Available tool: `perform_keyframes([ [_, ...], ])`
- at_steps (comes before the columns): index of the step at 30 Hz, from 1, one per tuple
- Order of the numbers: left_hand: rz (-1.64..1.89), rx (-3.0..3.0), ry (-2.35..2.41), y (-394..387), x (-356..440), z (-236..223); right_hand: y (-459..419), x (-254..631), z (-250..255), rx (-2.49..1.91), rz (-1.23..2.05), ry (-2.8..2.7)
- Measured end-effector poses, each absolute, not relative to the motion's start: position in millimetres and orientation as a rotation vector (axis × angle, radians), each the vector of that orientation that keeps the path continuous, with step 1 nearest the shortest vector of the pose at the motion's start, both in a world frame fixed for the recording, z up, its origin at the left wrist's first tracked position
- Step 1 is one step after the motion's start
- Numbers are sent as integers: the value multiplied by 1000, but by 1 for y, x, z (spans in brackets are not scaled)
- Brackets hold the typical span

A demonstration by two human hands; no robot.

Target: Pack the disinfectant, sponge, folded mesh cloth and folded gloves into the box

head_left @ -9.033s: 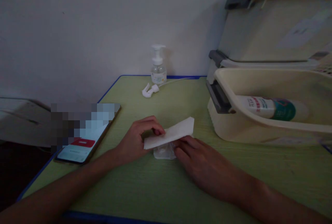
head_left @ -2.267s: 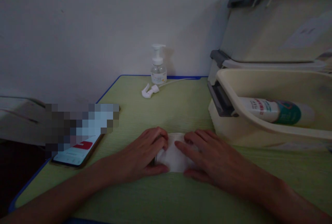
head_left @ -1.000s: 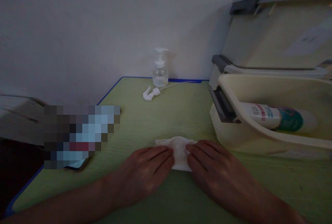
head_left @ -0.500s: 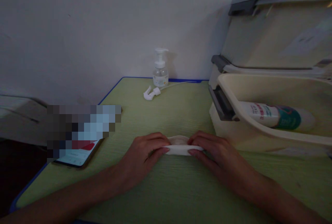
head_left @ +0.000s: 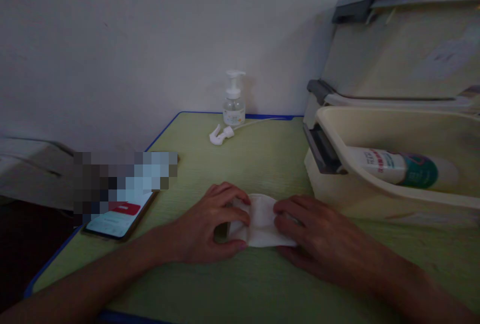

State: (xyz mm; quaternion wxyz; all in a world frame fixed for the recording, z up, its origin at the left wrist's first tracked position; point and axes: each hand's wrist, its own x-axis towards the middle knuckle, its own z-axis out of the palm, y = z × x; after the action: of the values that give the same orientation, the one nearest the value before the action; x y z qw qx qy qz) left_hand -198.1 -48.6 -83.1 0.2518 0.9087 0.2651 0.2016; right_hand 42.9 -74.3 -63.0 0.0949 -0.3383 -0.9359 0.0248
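A soft white folded sheet (head_left: 262, 221) lies low over the table between my two hands; whether it is cloth or paper I cannot tell. On its left side, my left hand (head_left: 210, 226) curls its fingertips onto the upper face, with the thumb at the near edge. My right hand (head_left: 322, 239) holds the right side, fingers bent over the top and the thumb at the lower edge. Both hands hide the sheet's ends.
A phone (head_left: 112, 221), partly pixelated, lies at the left table edge. Towards the wall are a clear pump bottle (head_left: 234, 109) and a white trigger spray head (head_left: 222, 135) with a tube. At right, a cream bin (head_left: 337, 199) holds a white-and-green bottle (head_left: 416, 169).
The white sheet has gone from a narrow pinched strip to a wider, flatter face towards me. My left fingers have spread and shifted over it; my right fingers have moved onto its top.
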Motion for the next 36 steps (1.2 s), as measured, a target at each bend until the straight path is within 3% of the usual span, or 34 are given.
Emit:
perform_keyframes([
  [6, 513, 2457, 728, -46, -199, -84, -81, 35, -67, -779, -328, -2779],
  [22, 541, 2407, 630, -46, -197, -80, -76, 32, -69, -703, -519, -2635],
  [36, 617, 2524, 401, -52, -195, -80, -63, 44, -75, -927, -598, -2749],
])
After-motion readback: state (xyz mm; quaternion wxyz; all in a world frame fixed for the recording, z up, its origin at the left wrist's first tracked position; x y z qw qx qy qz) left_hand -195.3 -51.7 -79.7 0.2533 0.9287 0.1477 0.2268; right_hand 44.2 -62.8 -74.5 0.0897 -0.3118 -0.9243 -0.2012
